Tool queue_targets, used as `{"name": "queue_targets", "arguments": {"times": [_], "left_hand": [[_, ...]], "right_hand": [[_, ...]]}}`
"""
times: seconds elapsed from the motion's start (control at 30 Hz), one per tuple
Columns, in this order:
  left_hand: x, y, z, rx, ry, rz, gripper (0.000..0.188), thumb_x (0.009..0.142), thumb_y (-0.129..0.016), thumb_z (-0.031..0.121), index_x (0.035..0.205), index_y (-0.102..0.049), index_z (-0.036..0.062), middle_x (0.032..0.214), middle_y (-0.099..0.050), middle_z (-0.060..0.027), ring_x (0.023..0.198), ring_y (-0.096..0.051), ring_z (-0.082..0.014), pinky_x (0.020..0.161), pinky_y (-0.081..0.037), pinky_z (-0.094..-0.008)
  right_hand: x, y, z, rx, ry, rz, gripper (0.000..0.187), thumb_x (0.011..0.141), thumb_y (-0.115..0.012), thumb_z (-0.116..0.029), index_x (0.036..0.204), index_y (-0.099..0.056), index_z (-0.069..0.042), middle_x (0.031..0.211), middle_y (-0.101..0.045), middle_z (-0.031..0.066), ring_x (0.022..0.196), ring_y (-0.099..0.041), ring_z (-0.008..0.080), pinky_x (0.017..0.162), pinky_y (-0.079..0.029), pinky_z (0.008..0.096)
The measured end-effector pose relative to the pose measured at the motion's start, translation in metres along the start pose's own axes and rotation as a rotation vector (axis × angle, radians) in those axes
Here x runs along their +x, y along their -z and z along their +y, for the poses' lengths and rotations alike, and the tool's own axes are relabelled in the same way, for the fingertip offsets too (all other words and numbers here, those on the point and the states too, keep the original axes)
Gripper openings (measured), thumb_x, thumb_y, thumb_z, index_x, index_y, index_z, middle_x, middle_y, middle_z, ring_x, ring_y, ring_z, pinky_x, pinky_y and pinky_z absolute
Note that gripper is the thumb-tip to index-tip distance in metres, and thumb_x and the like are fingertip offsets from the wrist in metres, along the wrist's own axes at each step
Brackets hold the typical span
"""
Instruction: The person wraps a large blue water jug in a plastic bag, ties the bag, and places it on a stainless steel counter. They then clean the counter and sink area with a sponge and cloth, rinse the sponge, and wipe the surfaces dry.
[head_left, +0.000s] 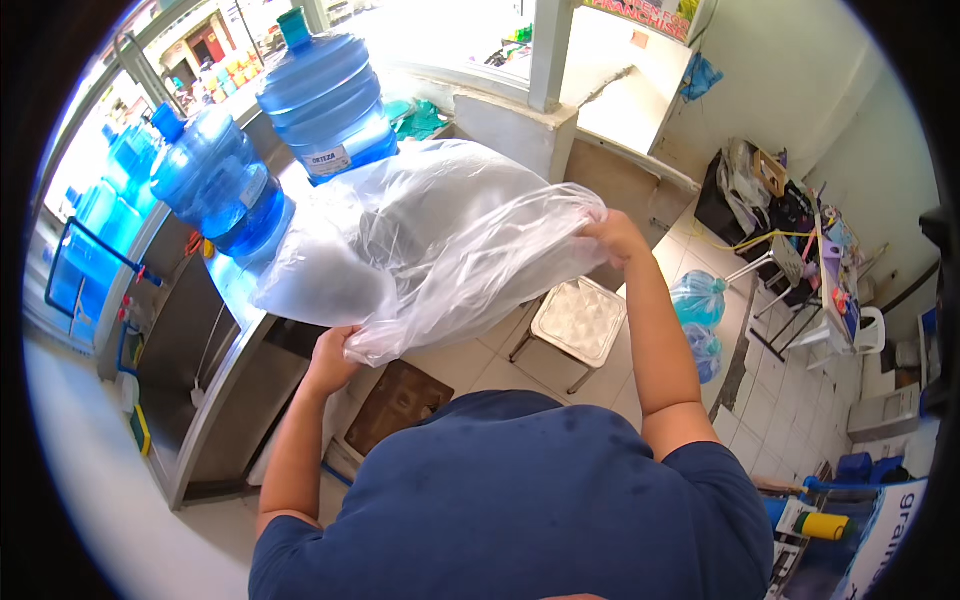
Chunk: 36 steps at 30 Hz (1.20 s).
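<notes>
A large clear plastic bag [440, 230] is stretched out in front of me, puffed with air at its far side. My left hand [332, 358] grips its gathered near edge at the lower left. On the other side, my right hand [618, 238] is closed round the bag's bunched right edge. Just beyond the bag stand two big blue water jugs, a taller one [325, 100] with a green cap and a left one [215, 180] with a blue cap. Whatever lies behind the bag is partly hidden.
A metal counter [236, 290] runs along the left. Below the bag stands a small square stool [580, 322] on the tiled floor. Water-filled bags [698, 300] sit on the floor to the right, near a cluttered table [838, 265] and a white chair [868, 330].
</notes>
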<state>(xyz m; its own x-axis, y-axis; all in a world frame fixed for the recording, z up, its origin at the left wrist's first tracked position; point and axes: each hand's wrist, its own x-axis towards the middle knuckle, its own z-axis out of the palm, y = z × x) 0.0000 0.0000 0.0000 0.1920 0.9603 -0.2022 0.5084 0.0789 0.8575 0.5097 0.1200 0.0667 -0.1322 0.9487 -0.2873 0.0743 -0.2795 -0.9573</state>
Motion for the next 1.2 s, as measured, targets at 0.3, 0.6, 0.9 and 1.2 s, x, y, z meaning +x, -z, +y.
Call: {"name": "queue_targets", "arguments": {"times": [0.3,0.6,0.9,1.2], "left_hand": [[0.046,0.055,0.045,-1.435,-0.337,0.019,0.034,0.103,-0.042,0.019,0.129,-0.052,-0.0004,0.124,-0.063,-0.0153,0.112,-0.062,-0.0294,0.102,-0.049,-0.0453],[0.098,0.093,0.041,-1.420,-0.371,-0.422,0.029,0.096,-0.050,0.024,0.107,-0.065,0.0016,0.103,-0.069,-0.0093,0.092,-0.066,-0.0212,0.088,-0.053,-0.0398],[0.119,0.071,0.065,-0.658,-0.204,-0.144,0.037,0.079,-0.072,-0.001,0.113,-0.058,0.0050,0.081,-0.060,0.0060,0.067,-0.054,-0.0029,0.054,-0.037,-0.0181],[0.233,0.042,0.013,-0.795,-0.047,0.574,0.026,0.087,-0.076,0.025,0.089,-0.059,0.0051,0.087,-0.063,-0.0081,0.080,-0.059,-0.0134,0.071,-0.050,-0.0309]], "right_hand": [[-0.050,0.021,0.043,0.770,0.284,-0.474,0.064,0.088,-0.057,0.001,0.148,-0.036,0.001,0.132,-0.058,0.0210,0.117,-0.061,0.0297,0.101,-0.049,0.0408],[-0.068,-0.013,0.029,0.611,0.162,-0.447,0.086,0.079,-0.068,-0.023,0.151,-0.028,0.003,0.146,-0.046,0.0184,0.130,-0.051,0.0267,0.111,-0.038,0.0386],[-0.047,-0.034,0.039,-0.448,0.208,1.026,0.043,0.082,-0.068,-0.001,0.125,-0.062,-0.005,0.125,-0.064,0.0098,0.105,-0.063,0.0187,0.086,-0.052,0.0319],[-0.083,-0.066,0.022,0.273,0.181,0.118,0.095,0.080,-0.069,-0.002,0.158,-0.018,-0.017,0.081,-0.064,0.0010,0.058,-0.047,0.0045,0.055,-0.037,0.0201]]}}
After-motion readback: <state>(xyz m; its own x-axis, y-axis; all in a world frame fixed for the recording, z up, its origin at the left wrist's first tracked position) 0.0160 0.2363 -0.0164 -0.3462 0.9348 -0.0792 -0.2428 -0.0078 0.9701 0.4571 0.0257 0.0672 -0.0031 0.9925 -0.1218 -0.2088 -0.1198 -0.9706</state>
